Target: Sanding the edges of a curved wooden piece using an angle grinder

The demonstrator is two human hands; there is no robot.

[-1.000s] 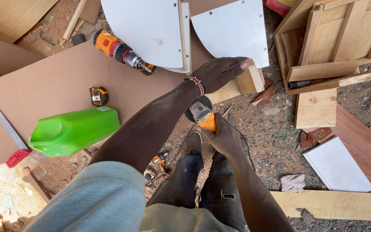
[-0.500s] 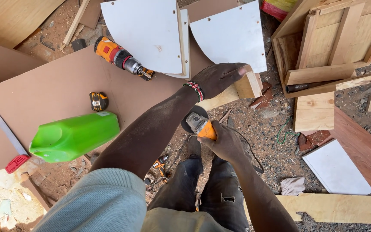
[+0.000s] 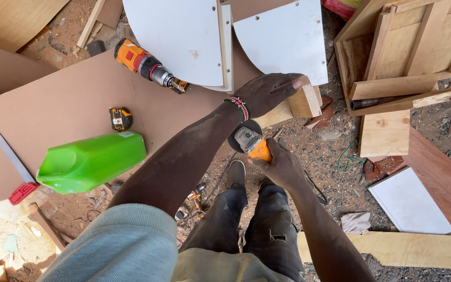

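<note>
Bright, even daylight; soft shadows, sharp focus, slight wide-angle distortion.

one grinder (image 3: 251, 143), one drill (image 3: 147, 65), two white panels (image 3: 184, 36)

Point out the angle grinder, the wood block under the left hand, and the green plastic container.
angle grinder (image 3: 250, 142), head view, on its grey gear head above the orange body.
wood block (image 3: 305, 101), head view, on its bare end face right of the left hand.
green plastic container (image 3: 92, 161), head view, on the middle of its side.

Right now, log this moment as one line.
left hand: pressing on wood block | right hand: gripping orange angle grinder | disc: by block's underside, contact unclear | nearby: green jug, cordless drill
</note>
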